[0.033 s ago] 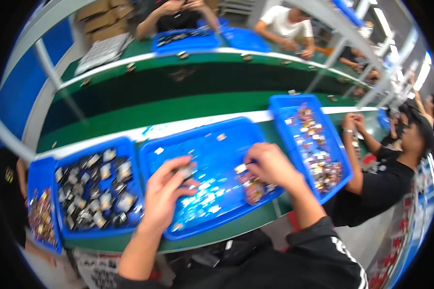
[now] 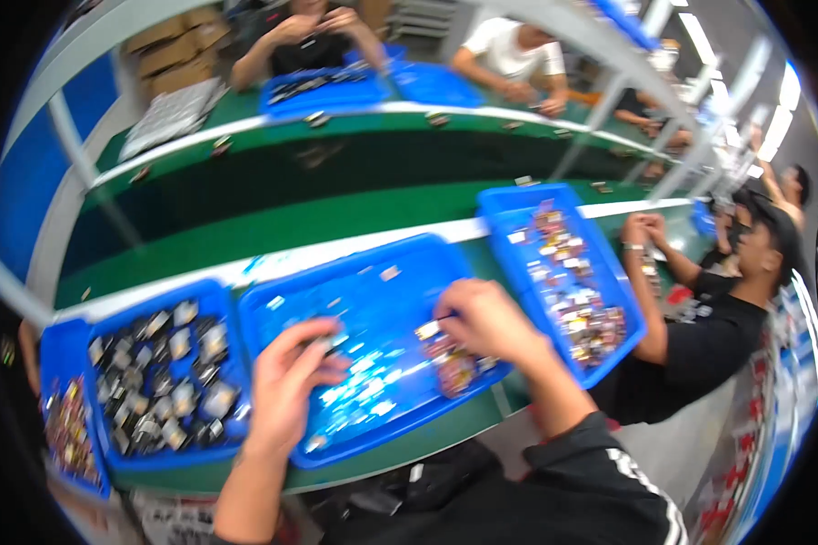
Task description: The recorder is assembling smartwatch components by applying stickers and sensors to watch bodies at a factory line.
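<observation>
A wide blue tray [image 2: 336,263] lies before me with small clear-blue glinting pieces [image 2: 364,377] across its middle. My left hand [image 2: 286,377] is over its left side, fingers curled, with a small pale piece [image 2: 338,341] between thumb and fingertips; blur hides its kind. At the tray's right end, my right hand [image 2: 486,318] reaches down with its fingers pinched together, just above a heap of small copper-coloured and pink electronic parts [image 2: 454,368]. Whatever those fingertips hold is too small and blurred to make out.
Left of the tray stands a blue tray of black-and-silver parts [image 2: 164,381], then a narrow tray of copper-coloured parts [image 2: 71,431]. Another blue tray [image 2: 500,204] with similar parts stands right. A co-worker in black [image 2: 700,345] sits beyond it; others work across the green bench [image 2: 191,227].
The whole scene sits slightly further left and lower in the picture as the view shifts. Both hands keep nearly the same places over the tray.
</observation>
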### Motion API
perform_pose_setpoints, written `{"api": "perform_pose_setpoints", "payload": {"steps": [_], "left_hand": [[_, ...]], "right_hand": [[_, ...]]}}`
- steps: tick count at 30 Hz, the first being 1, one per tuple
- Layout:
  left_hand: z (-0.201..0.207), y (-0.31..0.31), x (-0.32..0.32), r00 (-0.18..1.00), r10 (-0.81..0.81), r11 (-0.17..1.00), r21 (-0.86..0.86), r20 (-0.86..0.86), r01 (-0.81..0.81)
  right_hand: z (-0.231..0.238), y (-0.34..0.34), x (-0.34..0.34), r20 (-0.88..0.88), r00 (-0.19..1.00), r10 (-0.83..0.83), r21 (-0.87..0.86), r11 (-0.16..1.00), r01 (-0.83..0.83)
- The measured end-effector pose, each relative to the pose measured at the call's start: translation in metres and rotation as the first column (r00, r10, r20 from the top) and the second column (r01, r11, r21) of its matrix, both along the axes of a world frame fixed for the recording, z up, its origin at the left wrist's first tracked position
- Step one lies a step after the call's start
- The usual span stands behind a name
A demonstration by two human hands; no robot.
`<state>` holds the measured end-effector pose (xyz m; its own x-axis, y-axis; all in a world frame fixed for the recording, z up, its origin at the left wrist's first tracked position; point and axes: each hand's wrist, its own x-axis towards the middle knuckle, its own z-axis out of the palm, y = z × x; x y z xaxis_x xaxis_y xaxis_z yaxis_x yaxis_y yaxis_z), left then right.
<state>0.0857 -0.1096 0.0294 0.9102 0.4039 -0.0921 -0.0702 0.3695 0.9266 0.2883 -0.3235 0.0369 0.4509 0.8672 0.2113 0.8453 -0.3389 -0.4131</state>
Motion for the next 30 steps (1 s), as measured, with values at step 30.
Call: {"api": "perform_pose_setpoints", "payload": {"steps": [30], "left_hand": [[-0.004,-0.003,-0.001,0.996,0.08,0.948,0.307,0.038,-0.088]], "right_hand": [[-0.002,-0.015,0.006,-0.479,0.817,-0.322,0.314,0.806,0.502]]}}
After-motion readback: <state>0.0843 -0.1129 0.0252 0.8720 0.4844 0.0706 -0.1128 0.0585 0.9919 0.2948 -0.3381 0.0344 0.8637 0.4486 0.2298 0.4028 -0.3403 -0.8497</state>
